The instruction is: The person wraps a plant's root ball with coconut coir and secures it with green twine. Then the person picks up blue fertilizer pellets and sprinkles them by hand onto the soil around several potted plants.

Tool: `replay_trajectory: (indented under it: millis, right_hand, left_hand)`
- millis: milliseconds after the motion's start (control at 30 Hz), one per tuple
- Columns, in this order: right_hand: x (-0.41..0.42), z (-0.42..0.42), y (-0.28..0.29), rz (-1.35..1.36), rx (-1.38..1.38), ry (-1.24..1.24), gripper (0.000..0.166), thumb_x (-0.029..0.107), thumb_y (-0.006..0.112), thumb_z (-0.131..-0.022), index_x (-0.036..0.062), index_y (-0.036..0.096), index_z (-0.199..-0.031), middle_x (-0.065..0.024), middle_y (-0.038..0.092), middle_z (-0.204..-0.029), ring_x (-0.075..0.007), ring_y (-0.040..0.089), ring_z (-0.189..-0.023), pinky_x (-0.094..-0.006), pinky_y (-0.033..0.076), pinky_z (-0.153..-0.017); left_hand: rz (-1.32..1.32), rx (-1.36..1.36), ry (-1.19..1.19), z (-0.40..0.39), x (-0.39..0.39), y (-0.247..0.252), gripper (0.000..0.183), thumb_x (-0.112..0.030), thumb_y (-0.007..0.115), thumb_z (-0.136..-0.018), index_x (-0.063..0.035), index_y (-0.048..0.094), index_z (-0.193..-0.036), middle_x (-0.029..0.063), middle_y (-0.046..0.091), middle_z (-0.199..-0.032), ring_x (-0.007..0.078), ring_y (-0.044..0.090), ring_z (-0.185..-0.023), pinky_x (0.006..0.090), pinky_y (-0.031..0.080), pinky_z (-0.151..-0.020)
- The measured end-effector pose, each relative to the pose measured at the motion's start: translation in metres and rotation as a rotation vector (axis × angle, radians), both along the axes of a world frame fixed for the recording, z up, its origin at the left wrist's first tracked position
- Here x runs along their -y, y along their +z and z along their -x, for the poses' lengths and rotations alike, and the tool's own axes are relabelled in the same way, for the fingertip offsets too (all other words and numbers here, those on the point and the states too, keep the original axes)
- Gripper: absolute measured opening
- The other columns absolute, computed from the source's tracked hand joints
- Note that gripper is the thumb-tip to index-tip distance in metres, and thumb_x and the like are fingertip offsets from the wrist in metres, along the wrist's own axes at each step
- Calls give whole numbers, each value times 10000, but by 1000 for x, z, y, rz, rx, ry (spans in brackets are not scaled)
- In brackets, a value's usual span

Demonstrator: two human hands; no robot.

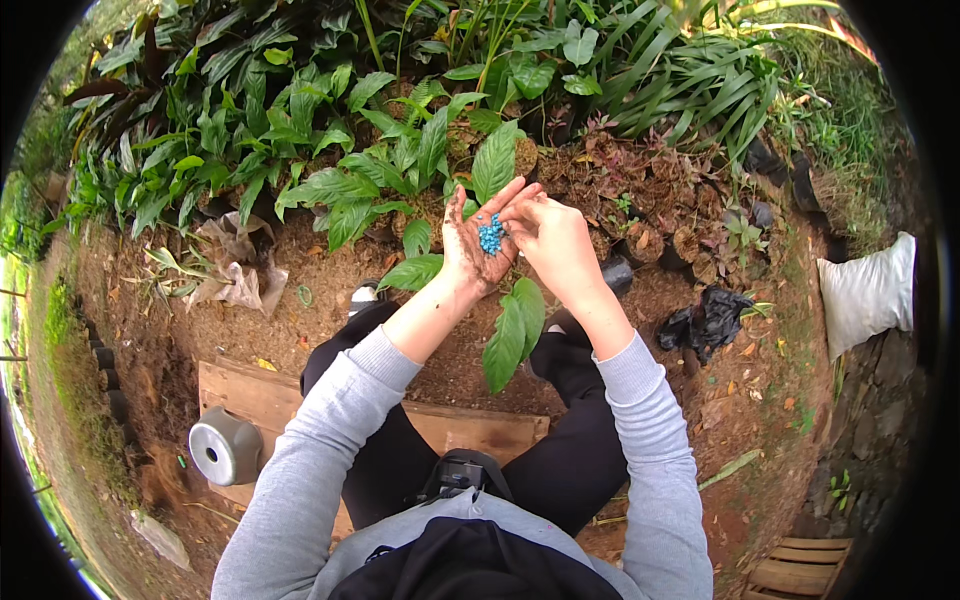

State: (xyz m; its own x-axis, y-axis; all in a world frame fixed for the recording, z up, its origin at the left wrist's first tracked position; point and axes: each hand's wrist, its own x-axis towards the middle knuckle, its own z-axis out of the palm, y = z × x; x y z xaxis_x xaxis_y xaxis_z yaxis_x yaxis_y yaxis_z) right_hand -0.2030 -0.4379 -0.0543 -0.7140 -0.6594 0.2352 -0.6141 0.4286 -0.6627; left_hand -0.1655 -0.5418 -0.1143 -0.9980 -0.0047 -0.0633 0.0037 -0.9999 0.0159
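My left hand lies palm up, smeared with soil, with a small heap of blue granules in its hollow. Over the fingers of that palm, my right hand is bent with its thumb and forefinger drawn together beside the heap. Whether granules are between those fingertips is too small to tell. Around and below both hands spread the broad green leaves of a potted plant. One large leaf hangs beneath my wrists, above the soil.
I sit on a low wooden plank. To its left an upturned metal pot rests. Dense leafy plants fill the far side. Crumpled clear plastic lies left, a black plastic bag right, and a white sack farther right.
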Motion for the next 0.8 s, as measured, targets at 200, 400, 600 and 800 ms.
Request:
replay_trajectory:
  millis: [200, 400, 600, 800]
  right_hand:
    - [3, -11, 2, -102, -143, 41, 200, 21, 624, -664, 14, 619, -864, -153, 586, -814, -292, 580, -760, -341, 472, -687]
    - [11, -14, -15, -132, -284, -1, 180, 44, 643, -646, 40, 616, -824, -121, 587, -786, -286, 575, -733, -352, 471, -660]
    - [17, -13, -8, -67, -235, 15, 154, 37, 641, -638, 28, 613, -789, -115, 599, -764, -276, 585, -712, -336, 477, -654]
    - [17, -9, -4, -91, -139, 27, 147, 37, 644, -642, 23, 614, -785, -117, 606, -781, -274, 591, -729, -334, 479, -670]
  left_hand:
    - [23, -30, -24, 0, 0, 1, 774, -596, 305, -813, 39, 335, -1255, 201, 381, -1276, 292, 396, -1167, 395, 316, -989]
    - [93, -32, -18, 4, 0, -12, 802, -592, 289, -807, 48, 262, -1290, 199, 323, -1316, 301, 342, -1207, 379, 284, -1013]
    - [67, -42, -7, 3, 6, -13, 779, -581, 313, -804, 41, 303, -1272, 196, 360, -1290, 295, 371, -1184, 394, 288, -1006]
    - [82, -26, -1, 3, 7, -14, 778, -583, 302, -808, 42, 306, -1271, 195, 374, -1279, 285, 378, -1181, 387, 287, -1007]
